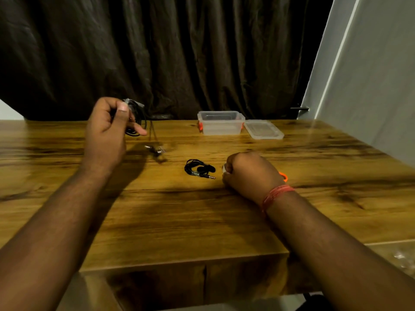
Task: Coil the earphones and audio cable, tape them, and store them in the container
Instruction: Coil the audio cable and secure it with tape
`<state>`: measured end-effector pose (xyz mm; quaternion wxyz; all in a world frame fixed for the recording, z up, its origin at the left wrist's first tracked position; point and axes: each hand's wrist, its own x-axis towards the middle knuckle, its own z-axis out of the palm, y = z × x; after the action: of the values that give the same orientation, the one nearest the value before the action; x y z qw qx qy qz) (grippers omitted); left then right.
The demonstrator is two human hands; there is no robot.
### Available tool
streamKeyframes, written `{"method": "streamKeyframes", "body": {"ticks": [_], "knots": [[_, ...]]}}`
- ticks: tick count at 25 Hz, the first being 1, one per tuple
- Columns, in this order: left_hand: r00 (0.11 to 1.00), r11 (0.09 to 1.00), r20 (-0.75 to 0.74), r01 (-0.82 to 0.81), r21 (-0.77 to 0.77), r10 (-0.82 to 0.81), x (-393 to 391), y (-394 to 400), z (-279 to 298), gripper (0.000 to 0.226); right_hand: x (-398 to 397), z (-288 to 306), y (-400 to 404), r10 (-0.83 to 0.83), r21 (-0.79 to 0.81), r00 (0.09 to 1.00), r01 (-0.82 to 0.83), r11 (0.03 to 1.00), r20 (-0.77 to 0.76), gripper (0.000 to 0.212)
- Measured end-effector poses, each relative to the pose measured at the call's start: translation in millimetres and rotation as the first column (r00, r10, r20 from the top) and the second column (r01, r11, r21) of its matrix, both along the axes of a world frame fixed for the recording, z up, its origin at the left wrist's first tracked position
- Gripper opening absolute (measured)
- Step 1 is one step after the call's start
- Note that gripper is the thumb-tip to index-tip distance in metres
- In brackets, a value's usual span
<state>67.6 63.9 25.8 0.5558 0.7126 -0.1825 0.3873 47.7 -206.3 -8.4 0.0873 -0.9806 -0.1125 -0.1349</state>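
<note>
Two bundles of black wire were in play in the single head view: our left hand [107, 129] was raised above the wooden table [157, 221], fingers and thumb curled round a coiled black cable [137, 118] with what looked like a bit of clear tape at its top, its loose end hanging down to blurred metal plugs [156, 150] just over the tabletop. The earphones [198, 169] lay coiled on the table between our hands, jack pointing right, apart from both hands. Our right hand [249, 173] rested on the table as a closed fist round something small and pale, with an orange piece [284, 176] showing behind it; we took this for the tape dispenser, though the hand hid most of it. The clear container [221, 123] stood open at the far edge of the table, well apart from both hands, with its lid [263, 130] lying just beside it on the right. We judged the cable's coiling to be nearly finished and its taping either in hand or just done; we could not tell whether the earphones were taped. The next move seemed to call for gathering in the dangling plug end, securing the coil, then carrying it across to the open container without letting the loops spring loose.
</note>
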Motion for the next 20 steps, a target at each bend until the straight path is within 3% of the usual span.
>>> {"method": "streamKeyframes", "body": {"ticks": [10, 13, 14, 16, 20], "knots": [[0.998, 0.999, -0.053, 0.03, 0.026, -0.029, 1.0, -1.5, -2.7, 0.019, -0.2, 1.8, -0.4, -0.011, 0.021, 0.999, 0.012, 1.0, -0.046, 0.021], [0.984, 0.989, -0.101, 0.147, 0.024, -0.144, 1.4, -5.8, -3.3, 0.018, -5.0, 26.3, 3.8, 0.028, 0.145, 0.993, -0.044, 0.988, 0.116, 0.022], [0.975, 0.981, -0.125, 0.191, 0.037, -0.185, 1.3, -7.0, -3.8, 0.016, -4.4, 39.3, 11.7, 0.096, 0.258, 0.977, -0.144, 0.955, 0.19, 0.02], [0.944, 0.955, -0.174, 0.293, 0.055, -0.279, 0.2, -11.5, -4.4, 0.013, 4.5, 62.5, 33.5, 0.257, 0.514, 0.935, -0.35, 0.783, 0.246, 0.014], [0.896, 0.914, -0.242, 0.4, 0.074, -0.373, -1.6, -15.3, -6.0, 0.013, 28.3, 58.2, 70.4, 0.502, 0.664, 0.834, -0.511, 0.545, 0.229, 0.01]]}}
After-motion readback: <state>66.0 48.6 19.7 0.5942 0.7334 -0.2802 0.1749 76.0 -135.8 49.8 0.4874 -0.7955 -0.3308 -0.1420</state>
